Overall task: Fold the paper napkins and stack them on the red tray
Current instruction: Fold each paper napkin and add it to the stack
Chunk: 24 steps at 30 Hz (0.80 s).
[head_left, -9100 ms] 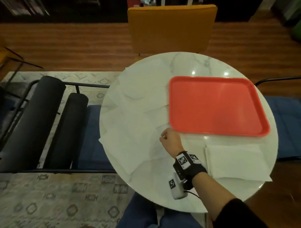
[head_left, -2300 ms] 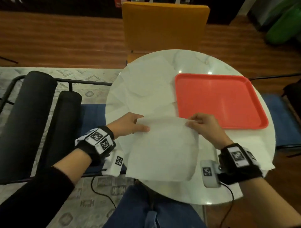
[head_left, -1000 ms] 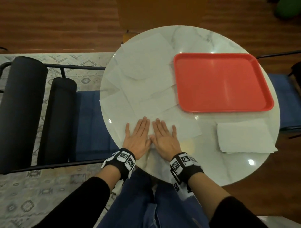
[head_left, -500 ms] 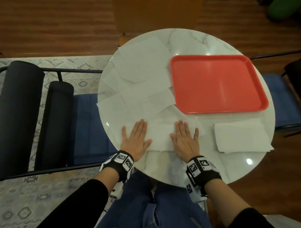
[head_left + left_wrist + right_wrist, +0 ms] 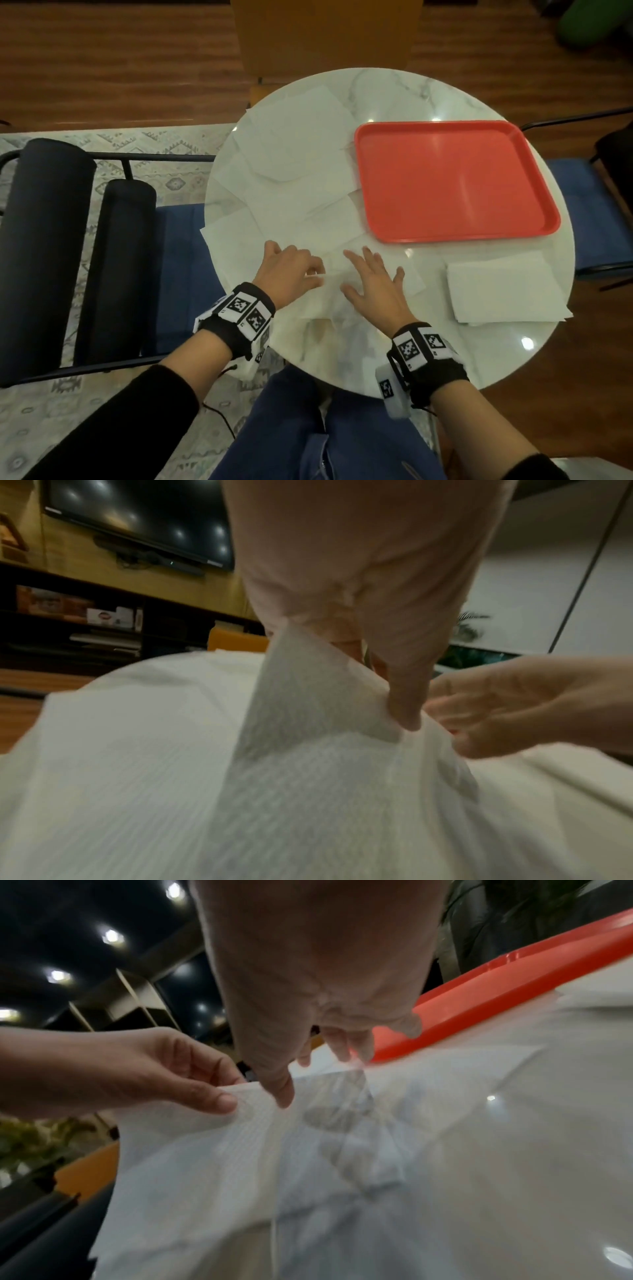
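A half-folded white napkin (image 5: 412, 279) lies on the marble table's near side. My left hand (image 5: 313, 274) pinches its left edge between thumb and fingers and holds that edge lifted off the table, as the left wrist view shows on the raised napkin flap (image 5: 318, 696). My right hand (image 5: 370, 270) lies flat on the napkin with fingers spread; its thumb (image 5: 284, 1096) touches the paper beside the pinching left hand (image 5: 205, 1096). The red tray (image 5: 455, 181) sits beyond my right hand with nothing on it.
A folded napkin stack (image 5: 503, 291) lies on the table at the right, below the tray. Several unfolded napkins (image 5: 298, 164) overlap on the table's left half. An orange chair (image 5: 325, 31) stands behind the table, with dark bolsters (image 5: 51, 240) to the left.
Half a second ago both hands pressed flat on the folded napkin. Now my left hand has curled, pinched the napkin's left edge and lifted it; the right hand stays flat, shifted slightly left.
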Tool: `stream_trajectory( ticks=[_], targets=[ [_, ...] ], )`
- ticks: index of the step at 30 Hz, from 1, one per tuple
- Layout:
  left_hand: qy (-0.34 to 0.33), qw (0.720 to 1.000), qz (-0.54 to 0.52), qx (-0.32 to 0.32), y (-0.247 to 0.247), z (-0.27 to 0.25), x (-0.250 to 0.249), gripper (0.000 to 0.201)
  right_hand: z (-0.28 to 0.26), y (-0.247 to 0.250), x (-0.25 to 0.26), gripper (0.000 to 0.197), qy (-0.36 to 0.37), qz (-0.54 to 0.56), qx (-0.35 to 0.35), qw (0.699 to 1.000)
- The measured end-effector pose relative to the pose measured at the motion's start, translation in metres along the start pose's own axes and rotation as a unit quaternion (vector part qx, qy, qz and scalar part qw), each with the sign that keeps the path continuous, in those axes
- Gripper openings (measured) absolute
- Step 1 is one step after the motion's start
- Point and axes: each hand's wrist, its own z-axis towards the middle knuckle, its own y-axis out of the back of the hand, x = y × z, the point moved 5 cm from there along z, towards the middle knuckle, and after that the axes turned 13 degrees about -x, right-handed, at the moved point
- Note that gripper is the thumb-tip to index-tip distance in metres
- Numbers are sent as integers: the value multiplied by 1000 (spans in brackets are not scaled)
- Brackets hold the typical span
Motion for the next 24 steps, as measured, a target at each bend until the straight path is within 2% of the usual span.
stream_trajectory(
  ticks=[3,5,7,9,11,15,19,22,24],
  targets=[
    [23,991,-133,20,23,4,-10,12,0,35,-8,24,-27,112,-16,993],
    [45,978,-201,26,33,7,-15,10,-4,61,-22,8,-58,245,-37,967],
    [63,967,-247,17,39,13,-21,11,-10,83,-41,8,-98,351,-64,929],
    [71,958,-277,7,41,20,-32,12,-17,104,-64,18,-134,412,-96,896],
    [67,953,-296,6,40,27,-48,13,-25,122,-85,20,-150,451,-115,872],
    [67,946,-317,13,29,35,-78,10,-37,151,-136,17,-184,481,-145,845],
    [93,945,-313,4,12,37,-98,10,-35,158,-213,14,-246,469,-169,831],
    [124,949,-290,-2,-2,27,-98,9,-30,151,-265,9,-295,428,-176,836],
    [155,946,-284,3,-13,14,-93,10,-26,144,-294,10,-318,383,-163,852]
  ],
)
